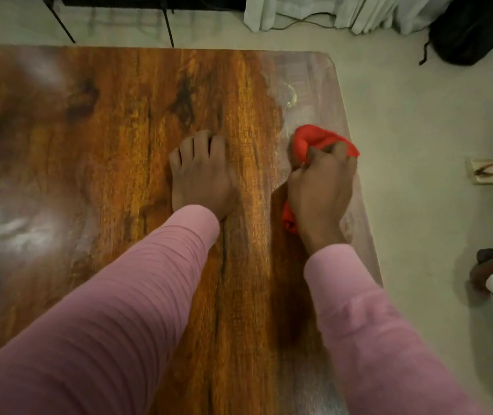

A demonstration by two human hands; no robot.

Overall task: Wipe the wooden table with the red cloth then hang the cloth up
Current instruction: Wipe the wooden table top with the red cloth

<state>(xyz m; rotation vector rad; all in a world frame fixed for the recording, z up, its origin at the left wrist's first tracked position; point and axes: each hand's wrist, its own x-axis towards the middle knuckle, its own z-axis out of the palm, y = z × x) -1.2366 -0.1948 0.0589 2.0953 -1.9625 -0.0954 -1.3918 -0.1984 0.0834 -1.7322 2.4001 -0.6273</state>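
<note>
Right hand [320, 190] clenched around the bunched red cloth [317, 142] near the right edge of the wooden table [104, 145].

The cloth is mostly hidden under the fist, showing only above the knuckles and below the palm. The left hand [201, 175] lies flat on the wood, fingers released, holding nothing. Items on the floor at right are cut off and blurred; no writing is readable.

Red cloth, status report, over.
Right hand bunched on red cloth, near table's right edge. Left hand flat on wood, empty. Nothing in the way.
</note>
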